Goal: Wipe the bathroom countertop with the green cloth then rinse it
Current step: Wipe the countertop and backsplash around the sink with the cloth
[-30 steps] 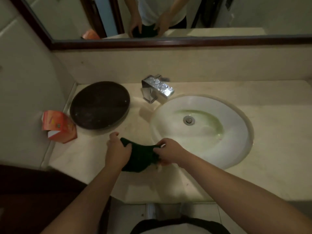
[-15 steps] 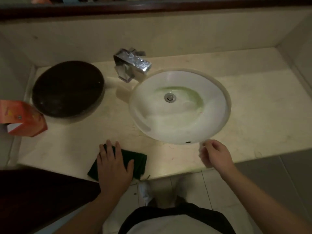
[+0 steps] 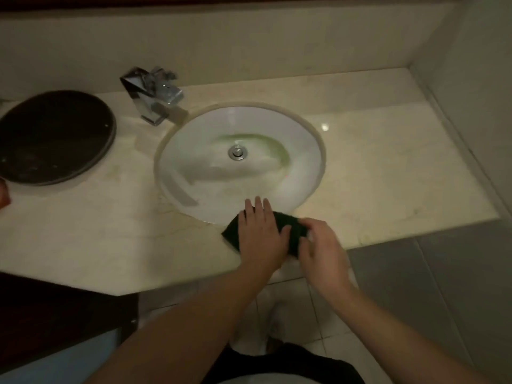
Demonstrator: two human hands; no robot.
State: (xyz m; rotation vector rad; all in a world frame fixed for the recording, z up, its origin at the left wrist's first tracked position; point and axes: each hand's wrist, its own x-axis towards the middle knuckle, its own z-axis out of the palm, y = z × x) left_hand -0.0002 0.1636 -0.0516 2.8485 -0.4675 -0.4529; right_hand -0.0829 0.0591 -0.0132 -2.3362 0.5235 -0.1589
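The dark green cloth (image 3: 288, 225) lies flat on the beige countertop (image 3: 388, 189), at its front edge just below the white sink basin (image 3: 304, 139). My left hand (image 3: 260, 234) presses on the cloth with straight fingers that reach the basin's rim. My right hand (image 3: 321, 245) rests on the cloth's right end with curled fingers; whether it pinches the cloth is hidden. Most of the cloth is covered by both hands. A chrome faucet (image 3: 152, 98) stands behind the basin at the left.
A round dark tray (image 3: 52, 137) sits on the counter at the far left. A bit of an orange box (image 3: 4, 195) shows at the left edge. A wall bounds the counter on the right. Grey floor tiles lie below the front edge.
My left hand slid the cloth to the right along the front edge, from left of the basin to below it. My right hand moved onto the cloth's right end.
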